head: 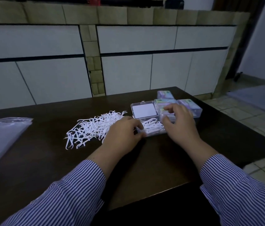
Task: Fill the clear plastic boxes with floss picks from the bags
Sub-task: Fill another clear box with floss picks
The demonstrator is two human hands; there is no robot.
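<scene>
On the dark table [153, 168], just right of centre, an open clear box [151, 126] lies with its lid [144, 110] hinged back toward the far side, a white label showing through it. White floss picks already cover the tray of this box. The left hand [122, 132] rests at the tray's near left corner, fingers curled down against the edge and the picks there; whether it pinches any pick I cannot tell. The right hand [179, 123] hovers over the tray's right side, fingers loosely bent and slightly apart, thumb toward the picks, with nothing plainly held.

The loose heap of floss picks [94, 128] sprawls immediately left of the box, its long axis running from near left to far right, so its far end almost meets the tray's left wall. That puts the supply on the left hand's side and touching distance from it, while the right hand would have to cross the box to reach it. Judging from this, the left hand is the likelier one to sweep more picks rightward into the tray.

Beyond and right of the open box stand closed boxes with iridescent labels [188, 105], apparently filled. A flat clear plastic bag [3, 132] lies at the far left, well apart.
</scene>
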